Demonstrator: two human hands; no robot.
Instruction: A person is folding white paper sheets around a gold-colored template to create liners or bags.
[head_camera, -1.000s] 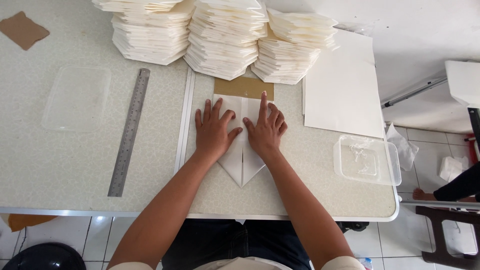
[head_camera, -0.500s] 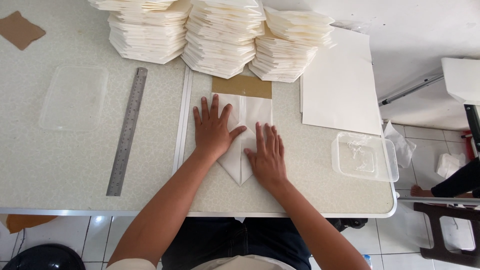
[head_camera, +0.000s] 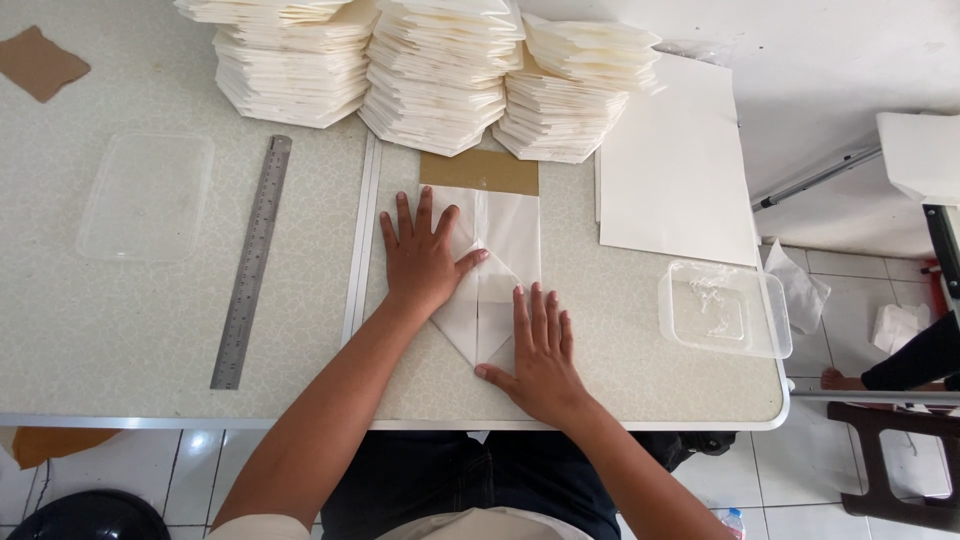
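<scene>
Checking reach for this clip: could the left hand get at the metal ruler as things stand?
Probably yes. The left hand lies flat on the folded paper, and only bare table and a thin metal strip separate it from the ruler.

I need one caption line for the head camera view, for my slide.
Both hands, left hand and right hand, press flat on a folded white paper before stacks of folded paper.

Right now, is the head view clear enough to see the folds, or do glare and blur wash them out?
Head view: sharp, evenly lit, no motion blur; the white folded paper under the left hand and right hand shows faint crease lines; floor tiles carry small glare; edges bow slightly.
</scene>
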